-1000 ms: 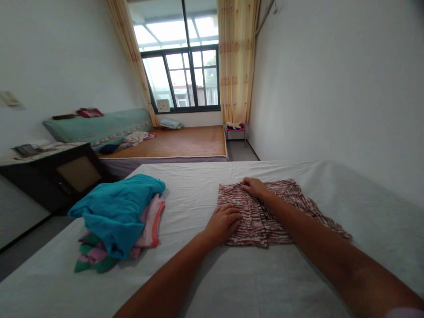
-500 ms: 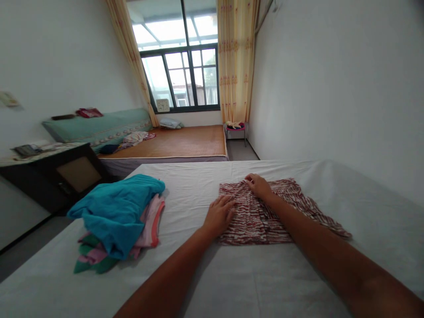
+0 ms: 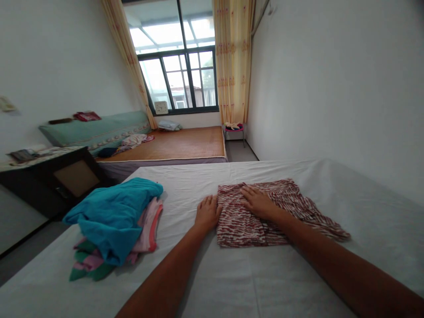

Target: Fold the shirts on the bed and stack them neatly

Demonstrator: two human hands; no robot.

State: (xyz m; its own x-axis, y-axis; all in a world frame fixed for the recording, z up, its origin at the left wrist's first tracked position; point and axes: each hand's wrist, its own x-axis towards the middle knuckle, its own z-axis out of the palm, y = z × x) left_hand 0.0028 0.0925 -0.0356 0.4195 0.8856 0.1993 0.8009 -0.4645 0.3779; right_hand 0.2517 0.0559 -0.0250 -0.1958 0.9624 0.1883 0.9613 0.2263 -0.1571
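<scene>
A garment with a brown, red and white streaked pattern (image 3: pixel 238 225) lies partly folded on a white sheet (image 3: pixel 228 282). Its left side makes a straight edge, while a loose part trails off to the right. My left hand (image 3: pixel 208 213) rests flat on the sheet along that left edge, fingers stretched forward and the thumb side touching the cloth. On top of the garment, my right hand (image 3: pixel 258 202) lies flat with its fingers extended. Neither hand grips anything. Which kind of garment it is, I cannot tell.
To the left sits a heap of clothes with a turquoise garment (image 3: pixel 112 216) over a pink one (image 3: pixel 150 229). A dark cabinet (image 3: pixel 76 176) stands beyond it. Further back are a bed with a brown mat (image 3: pixel 188 143), a small stool (image 3: pixel 233 128) and a window (image 3: pixel 179 79).
My left hand has slid left off the garment onto the sheet. My right hand has flattened from a bent-finger pose and now lies slightly nearer on the cloth.
</scene>
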